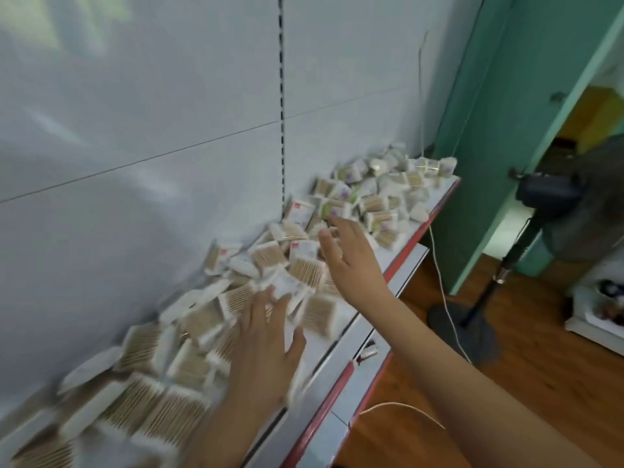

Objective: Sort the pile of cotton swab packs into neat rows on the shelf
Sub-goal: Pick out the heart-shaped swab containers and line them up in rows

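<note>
Dozens of cotton swab packs (270, 255) lie in a loose pile along the white shelf (445, 184), running from about 7 o'clock in the picture up to about 1 o'clock. The packs lie at all angles, some flat, some on edge, many overlapping; none of them form a row that can be made out. The nearest packs, at 7 o'clock, are blurred.

The left hand (266, 346) is just below the centre of the picture, over the middle of the pile, palm down with its fingers spread and fairly straight. Its fingertips lie at the edge of a small white pack (283, 285), but the blur there hides whether they touch it or only hover. It grasps nothing.

The right hand (351, 255) is at about 1 o'clock from the left hand, further along the shelf, reaching over the pile with its fingers extended and slightly parted. It holds nothing; whether its fingertips touch the packs below cannot be told.

The shelf has a red front edge (405, 251) and a grey back panel (135, 130) with a slotted upright (281, 96). At 3 o'clock a standing fan (553, 197) stands on the wooden floor (523, 383) beside a green wall (499, 130). A thin white cord (442, 285) hangs down past the shelf edge.
</note>
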`<control>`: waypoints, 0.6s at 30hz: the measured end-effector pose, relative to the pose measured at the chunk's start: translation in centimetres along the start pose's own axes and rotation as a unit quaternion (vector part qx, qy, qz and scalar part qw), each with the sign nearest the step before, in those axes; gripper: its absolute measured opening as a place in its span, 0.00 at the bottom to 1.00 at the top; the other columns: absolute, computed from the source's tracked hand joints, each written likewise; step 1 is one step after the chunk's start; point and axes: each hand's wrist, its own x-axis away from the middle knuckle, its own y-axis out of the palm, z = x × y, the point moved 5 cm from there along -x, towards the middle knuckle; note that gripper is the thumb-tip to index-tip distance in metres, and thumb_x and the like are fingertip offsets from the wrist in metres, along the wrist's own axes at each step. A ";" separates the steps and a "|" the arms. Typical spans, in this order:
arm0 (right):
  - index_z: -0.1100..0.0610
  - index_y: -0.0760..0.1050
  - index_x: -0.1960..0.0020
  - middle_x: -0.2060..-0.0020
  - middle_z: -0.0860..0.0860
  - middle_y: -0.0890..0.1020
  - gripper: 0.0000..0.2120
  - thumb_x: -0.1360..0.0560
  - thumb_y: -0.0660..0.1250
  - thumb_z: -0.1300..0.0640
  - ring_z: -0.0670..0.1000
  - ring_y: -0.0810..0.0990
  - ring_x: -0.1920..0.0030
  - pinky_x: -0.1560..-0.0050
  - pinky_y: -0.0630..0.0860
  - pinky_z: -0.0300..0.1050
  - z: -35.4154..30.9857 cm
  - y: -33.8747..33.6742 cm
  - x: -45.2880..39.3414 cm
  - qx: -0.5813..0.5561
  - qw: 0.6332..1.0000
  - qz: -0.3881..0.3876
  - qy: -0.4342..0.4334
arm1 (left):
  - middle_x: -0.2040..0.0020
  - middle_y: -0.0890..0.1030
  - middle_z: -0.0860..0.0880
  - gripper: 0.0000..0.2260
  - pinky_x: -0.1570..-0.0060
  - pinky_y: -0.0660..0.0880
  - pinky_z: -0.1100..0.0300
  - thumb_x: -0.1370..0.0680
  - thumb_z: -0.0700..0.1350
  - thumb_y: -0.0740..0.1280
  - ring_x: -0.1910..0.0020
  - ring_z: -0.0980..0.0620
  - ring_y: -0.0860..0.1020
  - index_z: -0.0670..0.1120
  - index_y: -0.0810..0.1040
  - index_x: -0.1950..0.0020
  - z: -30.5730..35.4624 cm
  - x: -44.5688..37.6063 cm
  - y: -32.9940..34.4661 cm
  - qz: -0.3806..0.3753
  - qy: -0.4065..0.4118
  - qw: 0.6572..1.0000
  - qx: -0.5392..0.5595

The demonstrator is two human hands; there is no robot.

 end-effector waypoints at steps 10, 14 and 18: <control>0.59 0.59 0.23 0.29 0.62 0.66 0.41 0.26 0.68 0.37 0.65 0.66 0.30 0.32 0.69 0.59 21.3 -4.6 -13.3 0.187 0.974 0.001 0.125 | 0.25 0.67 0.40 0.25 0.29 0.62 0.36 0.21 0.53 0.59 0.24 0.37 0.62 0.48 0.68 0.25 0.9 -10.9 7.1 0.028 -0.109 0.993 -0.044; 0.60 0.56 0.22 0.33 0.60 0.73 0.49 0.29 0.63 0.28 0.62 0.66 0.30 0.31 0.68 0.56 25.0 -4.2 -15.7 0.223 0.965 -0.004 0.139 | 0.27 0.68 0.40 0.25 0.28 0.61 0.36 0.22 0.54 0.56 0.25 0.38 0.63 0.45 0.72 0.29 3.0 -13.6 9.7 0.056 -0.115 0.991 -0.047; 0.61 0.60 0.25 0.35 0.59 0.75 0.50 0.33 0.67 0.28 0.60 0.68 0.32 0.32 0.69 0.54 25.6 -4.5 -16.1 0.201 0.971 0.027 0.124 | 0.32 0.72 0.43 0.22 0.31 0.66 0.37 0.25 0.49 0.60 0.29 0.39 0.67 0.44 0.75 0.33 5.5 -15.6 10.5 0.116 -0.105 0.987 -0.030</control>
